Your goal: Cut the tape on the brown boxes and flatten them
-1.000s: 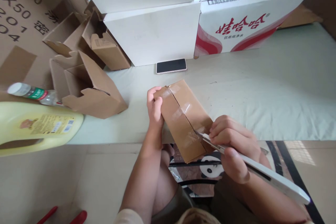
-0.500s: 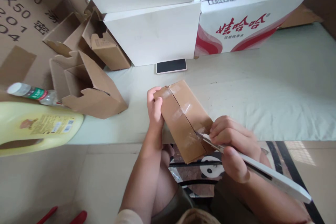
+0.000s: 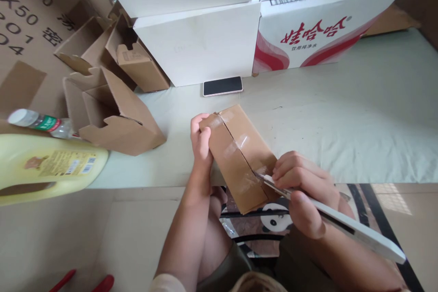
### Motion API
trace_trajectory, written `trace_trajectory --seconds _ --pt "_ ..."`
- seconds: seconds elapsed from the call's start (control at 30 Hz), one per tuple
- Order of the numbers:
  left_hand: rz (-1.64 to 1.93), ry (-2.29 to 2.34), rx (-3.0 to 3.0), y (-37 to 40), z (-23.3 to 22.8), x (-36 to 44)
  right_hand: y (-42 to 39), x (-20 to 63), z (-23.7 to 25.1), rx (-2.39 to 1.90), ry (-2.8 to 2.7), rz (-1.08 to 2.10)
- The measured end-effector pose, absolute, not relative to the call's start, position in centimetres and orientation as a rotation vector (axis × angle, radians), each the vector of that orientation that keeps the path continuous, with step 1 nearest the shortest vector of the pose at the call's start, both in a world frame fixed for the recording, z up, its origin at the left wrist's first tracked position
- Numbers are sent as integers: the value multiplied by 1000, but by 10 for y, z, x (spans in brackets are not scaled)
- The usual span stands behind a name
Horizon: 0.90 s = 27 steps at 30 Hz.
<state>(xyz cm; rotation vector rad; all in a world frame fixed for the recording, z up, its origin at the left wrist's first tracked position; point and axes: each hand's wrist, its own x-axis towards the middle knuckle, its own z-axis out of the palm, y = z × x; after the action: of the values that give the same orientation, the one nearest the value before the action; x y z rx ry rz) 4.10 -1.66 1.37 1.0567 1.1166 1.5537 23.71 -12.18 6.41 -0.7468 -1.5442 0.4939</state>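
Note:
A brown cardboard box [image 3: 231, 146] lies tilted over the front edge of the table, with strips of clear tape across its centre seam. My left hand [image 3: 201, 139] is closed around the box's far left corner, thumb on top. In my right hand [image 3: 303, 182] is a white utility knife [image 3: 356, 226], its handle running back along my forearm. The knife's blade tip touches the seam at the near strip of tape. The fingers of my right hand rest close to the box's right edge.
White cartons [image 3: 198, 45] are stacked at the back, and a phone [image 3: 222, 86] lies before them. Open cardboard boxes [image 3: 126, 132] stand at left, by a clear bottle [image 3: 44, 122] and a yellow jug [image 3: 65, 159]. Beneath the table edge is a panda-print surface [image 3: 273, 222].
Both hands, the box and the knife hold almost the same positions. The whole view has shifted very slightly.

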Motion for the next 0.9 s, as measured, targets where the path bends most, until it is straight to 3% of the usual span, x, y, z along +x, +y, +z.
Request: trace_trajectory --seconds 0.9 --pt "1577 1061 1063 -10 7 38 -119 236 62 -749 -1504 508"
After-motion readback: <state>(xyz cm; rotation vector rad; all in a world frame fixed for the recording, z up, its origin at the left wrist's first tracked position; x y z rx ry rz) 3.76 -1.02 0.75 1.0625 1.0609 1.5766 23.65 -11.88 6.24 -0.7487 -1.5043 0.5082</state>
